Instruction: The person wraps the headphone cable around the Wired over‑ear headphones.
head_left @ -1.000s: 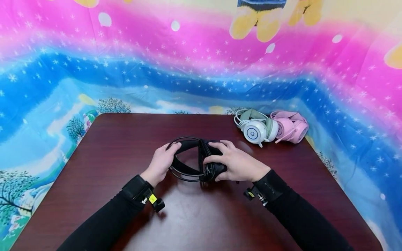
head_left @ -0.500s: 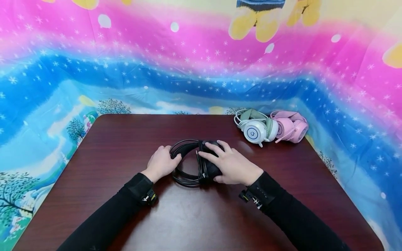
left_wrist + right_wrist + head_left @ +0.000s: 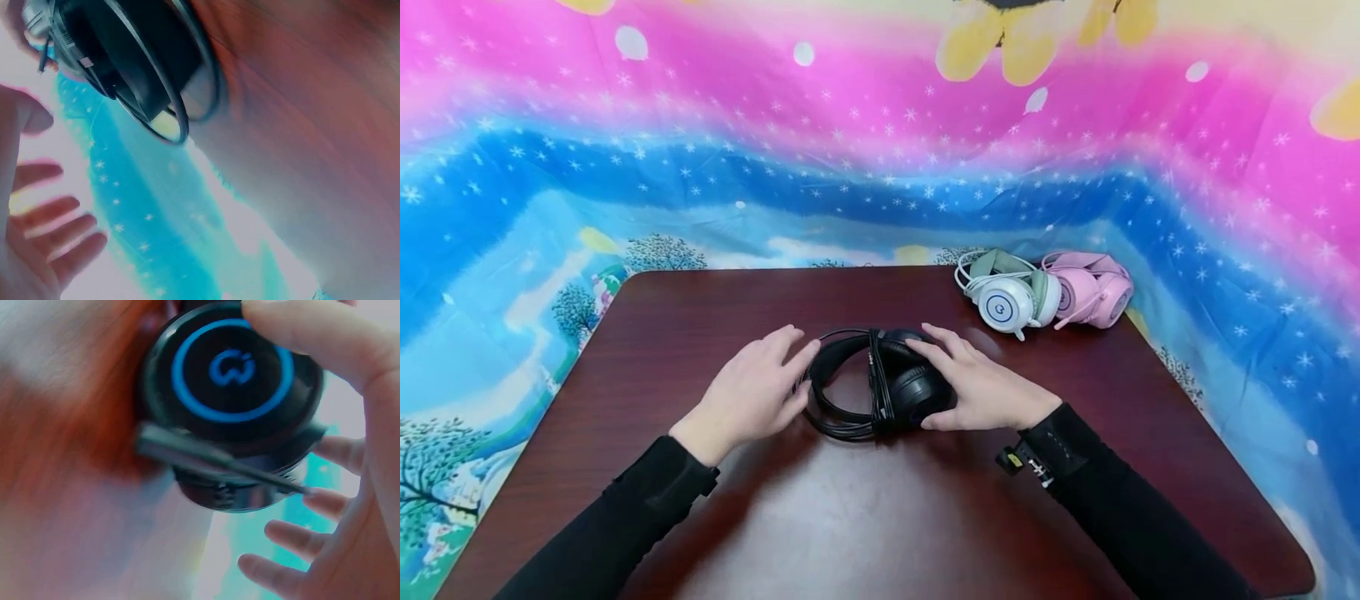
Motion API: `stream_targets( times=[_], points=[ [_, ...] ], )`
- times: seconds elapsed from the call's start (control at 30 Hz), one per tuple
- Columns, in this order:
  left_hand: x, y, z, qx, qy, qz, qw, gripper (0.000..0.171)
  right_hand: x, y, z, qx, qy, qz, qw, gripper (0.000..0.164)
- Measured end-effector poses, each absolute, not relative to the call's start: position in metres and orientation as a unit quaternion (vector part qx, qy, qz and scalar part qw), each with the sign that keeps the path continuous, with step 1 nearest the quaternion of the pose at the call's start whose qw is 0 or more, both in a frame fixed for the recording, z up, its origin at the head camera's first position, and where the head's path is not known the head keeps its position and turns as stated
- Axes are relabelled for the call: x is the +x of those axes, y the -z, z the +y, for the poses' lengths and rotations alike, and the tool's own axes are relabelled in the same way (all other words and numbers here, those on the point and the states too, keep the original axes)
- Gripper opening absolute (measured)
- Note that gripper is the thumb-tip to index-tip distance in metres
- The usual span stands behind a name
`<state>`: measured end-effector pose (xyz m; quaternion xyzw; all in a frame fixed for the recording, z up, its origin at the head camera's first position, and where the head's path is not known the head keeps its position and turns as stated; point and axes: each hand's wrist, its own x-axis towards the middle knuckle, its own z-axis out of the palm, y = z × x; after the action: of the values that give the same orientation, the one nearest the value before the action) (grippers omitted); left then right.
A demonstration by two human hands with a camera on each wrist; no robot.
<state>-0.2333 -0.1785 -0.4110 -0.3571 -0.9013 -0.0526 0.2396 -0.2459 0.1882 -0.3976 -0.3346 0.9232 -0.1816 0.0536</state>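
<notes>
A black headset (image 3: pixel 919 393) lies on the table, its cable bundled across the middle. To its left, my left hand (image 3: pixel 748 396) has its fingers spread near the headband (image 3: pixel 827 358); the left wrist view shows these fingers (image 3: pixel 69 209) apart from the headset (image 3: pixel 150 56). My right hand (image 3: pixel 988 392) is at the ear cups on the other side, fingers extended and loosely spread. In the right wrist view, its thumb (image 3: pixel 294 325) lies at the upper edge of an ear cup (image 3: pixel 231 394) with a blue ring, and a microphone arm (image 3: pixel 194 450) crosses below.
A white and green headset (image 3: pixel 1006 300) sits at the table's far right corner, touching or close beside a pink headset (image 3: pixel 1093 292). The brown table (image 3: pixel 715 308) ends at a colourful printed cloth (image 3: pixel 850 167) hanging behind and around it.
My left hand has let go of the headband and drawn back left. The right hand has shifted slightly right, uncovering more of the ear cup. The black headset was lowered flat.
</notes>
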Motion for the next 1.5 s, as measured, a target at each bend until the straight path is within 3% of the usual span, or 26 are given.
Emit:
stream_targets(
  times=[0.13,0.37,0.63,0.93,1.23,1.5],
  points=[
    [-0.225,0.413,-0.184,-0.389,0.032,-0.897,0.207,0.050,-0.252,0.404,0.186,-0.339,0.203,0.916,0.071,0.110],
    [-0.216,0.420,-0.191,-0.370,0.049,-0.912,0.173,0.042,-0.250,0.413,0.184,-0.345,0.220,0.910,0.071,0.096],
    [-0.216,0.418,-0.193,-0.373,0.074,-0.910,0.166,0.032,-0.224,0.406,0.177,-0.352,0.139,0.926,-0.012,0.091],
    [-0.212,0.411,-0.196,-0.367,0.072,-0.913,0.162,0.024,-0.220,0.416,0.150,-0.315,0.087,0.940,-0.099,0.069],
    [-0.210,0.420,-0.193,-0.374,0.080,-0.908,0.171,0.025,-0.254,0.423,0.139,-0.247,0.053,0.956,-0.146,0.068],
    [-0.209,0.422,-0.182,-0.374,0.089,-0.909,0.158,0.025,-0.301,0.416,0.141,-0.149,0.049,0.984,-0.086,0.071]
  ],
)
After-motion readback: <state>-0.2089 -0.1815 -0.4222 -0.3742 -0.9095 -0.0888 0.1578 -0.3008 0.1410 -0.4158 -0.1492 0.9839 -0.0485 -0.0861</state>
